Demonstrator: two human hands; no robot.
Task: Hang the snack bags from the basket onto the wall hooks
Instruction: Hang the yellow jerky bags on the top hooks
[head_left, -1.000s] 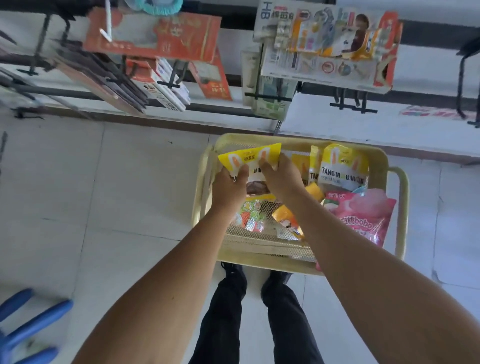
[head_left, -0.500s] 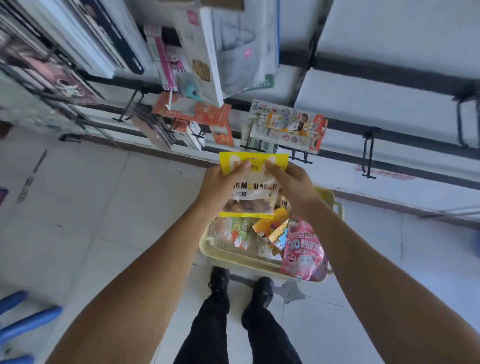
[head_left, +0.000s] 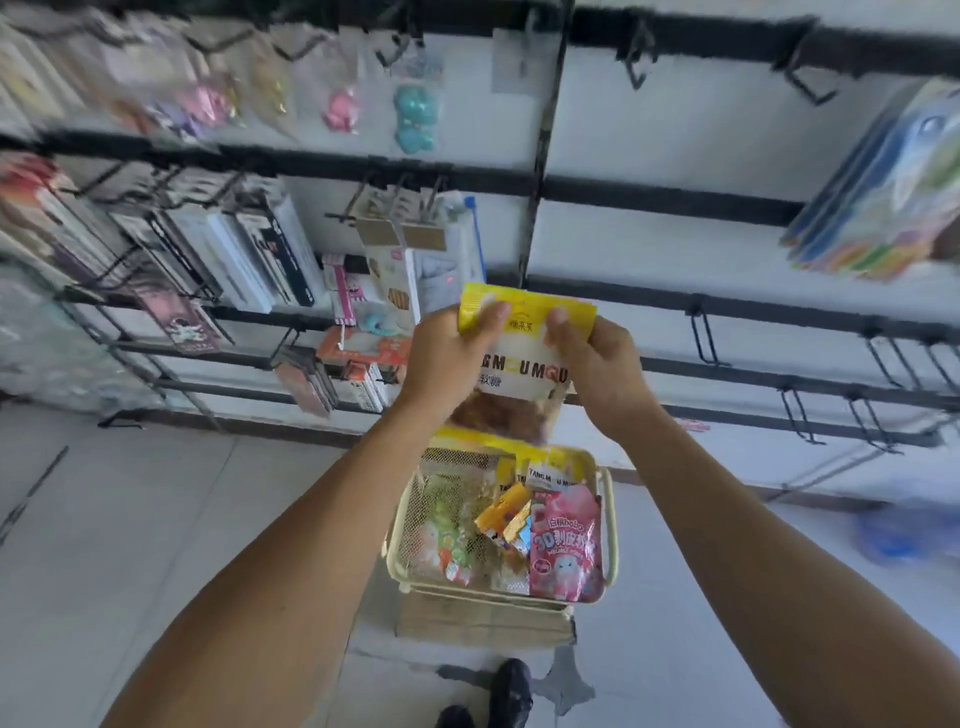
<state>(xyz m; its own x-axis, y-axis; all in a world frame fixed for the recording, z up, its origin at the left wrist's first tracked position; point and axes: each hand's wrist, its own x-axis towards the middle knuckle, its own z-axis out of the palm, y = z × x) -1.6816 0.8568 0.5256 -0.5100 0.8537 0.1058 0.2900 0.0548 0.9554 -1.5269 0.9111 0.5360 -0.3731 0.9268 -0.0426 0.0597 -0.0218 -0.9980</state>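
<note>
A yellow snack bag (head_left: 524, 353) with a white middle band and dark printed letters is held upright in the air in front of the wall, above the basket and clear of it. The left hand (head_left: 447, 358) grips the bag's left edge, thumb pressed on the yellow top strip and the other fingers curled behind the bag. The right hand (head_left: 597, 358) grips the right edge in the same manner, its thumb on the top strip near the corner. Below the bag stands a pale yellow mesh basket (head_left: 608, 525) on the floor, holding more packets: a pink snack bag (head_left: 566, 545) leaning at its right side, another yellow bag (head_left: 550, 474) upright at the back, and small orange and mixed packets in the middle. Behind the hands, black horizontal rails cross the white wall; bare black wall hooks (head_left: 702, 338) stick out to the right of the held bag, and further ones lower right. To the left, hooks carry boxed and carded goods (head_left: 270, 254), blurred. A dark shoe (head_left: 511, 691) shows at the bottom edge.
</note>
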